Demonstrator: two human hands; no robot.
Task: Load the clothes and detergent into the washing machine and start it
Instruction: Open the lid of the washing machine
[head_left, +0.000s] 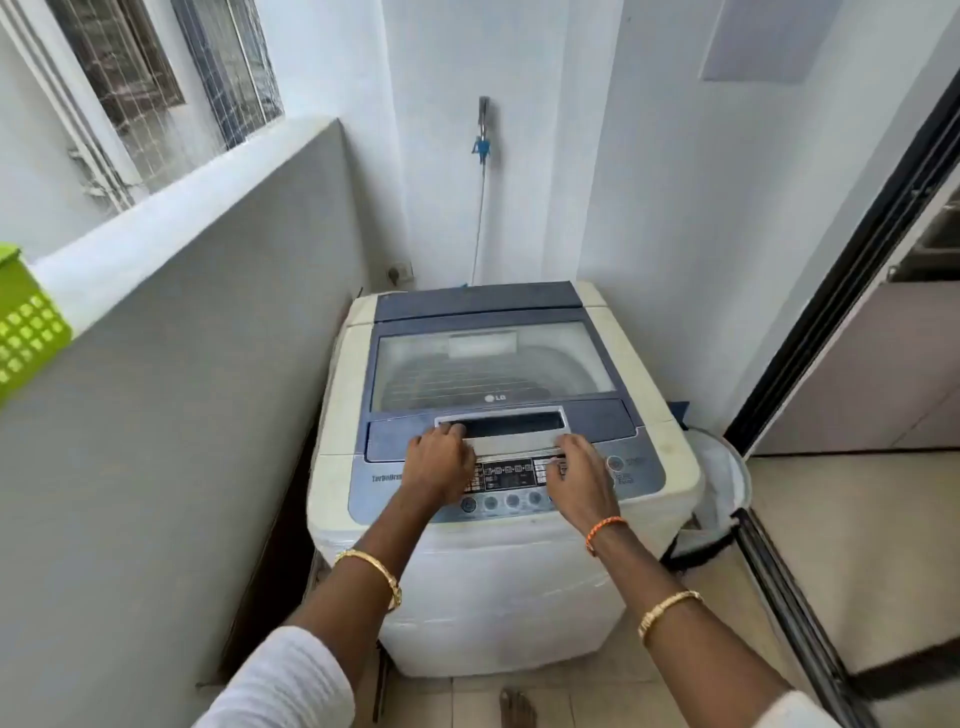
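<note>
Head view, looking down: top-loading washing machine (498, 467) standing in a narrow corner, wedged between a grey parapet wall (182, 374) and a white wall, lid (493, 364) shut flat, steel drum dimly visible through the tinted window. Both hands at the lid's front edge: left hand (439, 462) with fingertips hooked into the recessed lid handle (506, 423) at its left end, right hand (582, 470) with fingers loosely bent over the handle's right end and the control panel (509, 475), firm grip or mere rest impossible to tell. Likely handling: rigid plastic frame with a glass pane, moderately light, hinged at the back and creased across the middle, so folding up rather than swinging as one slab; smooth and somewhat slippery outside the recess, hence best taken from under the handle lip, centred, lifted evenly upward and back. No clothes or detergent in sight; white laundry basket (722, 499) just beside the machine on the right, contents unclear; green perforated basket (26, 332) on the parapet at left. Loading apparently not yet begun.
</note>
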